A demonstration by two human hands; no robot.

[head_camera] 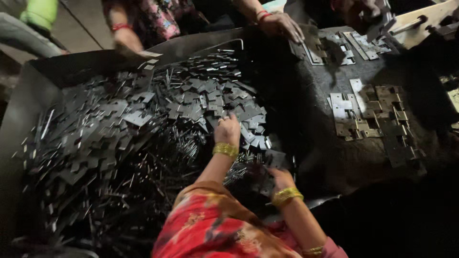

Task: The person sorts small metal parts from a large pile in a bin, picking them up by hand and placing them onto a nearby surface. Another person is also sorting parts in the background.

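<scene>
1. Risk: your left hand reaches into the heap of loose hinge leaves and thin pins. In my judgement, the sharp stamped edges and pin ends could cut or prick your fingers if you dig in blindly.
2. Risk: the heap slopes inside the metal trough; a careless pull could set pieces sliding toward you.
3. Left hand: arm stretched forward, fingers curled down among the leaves near the heap's right edge. I cannot tell whether they pinch one.
4. Right hand: drawn close to your body, bent over dark pieces at the trough's near right. The grip is too dim to read.
5. Assembled hinges lie on the dark cloth, well apart from both hands.
6. Another person's hands work across the trough.
</scene>
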